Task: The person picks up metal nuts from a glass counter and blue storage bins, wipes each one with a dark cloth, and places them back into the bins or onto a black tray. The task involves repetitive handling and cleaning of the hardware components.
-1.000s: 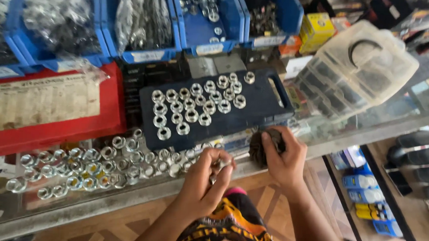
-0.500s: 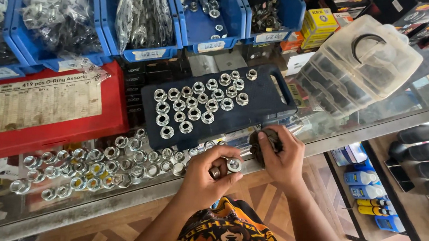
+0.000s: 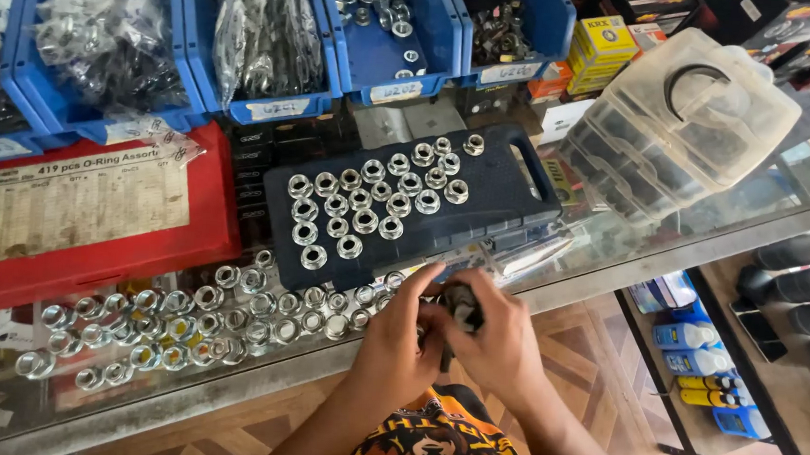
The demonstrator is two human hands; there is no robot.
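Your two hands meet at the near edge of the glass table (image 3: 609, 259), and the dark metal part (image 3: 461, 303) sits right between them, just in front of the dark blue tool case (image 3: 510, 192). Your right hand (image 3: 501, 346) wraps it from the right and below, fingers curled around so that most of the part is hidden; only its dark rounded top shows above your thumb. Your left hand (image 3: 396, 341) comes in from the left, thumb and fingertips pressed together against the same part, so both grips are clamped on it. Both forearms rise from the bottom of the view and converge, wrists bent slightly inward, knuckles toward the camera. The part's visible end points up and away from you toward the case; a thin dark edge runs down between your palms, suggesting a roughly upright long axis, though your fingers cover too much to be sure. Rows of silvery nuts (image 3: 369, 202) stand on the case lid, and more loose nuts (image 3: 184, 322) lie scattered on the glass to your left, beside a red assortment box (image 3: 97, 209)
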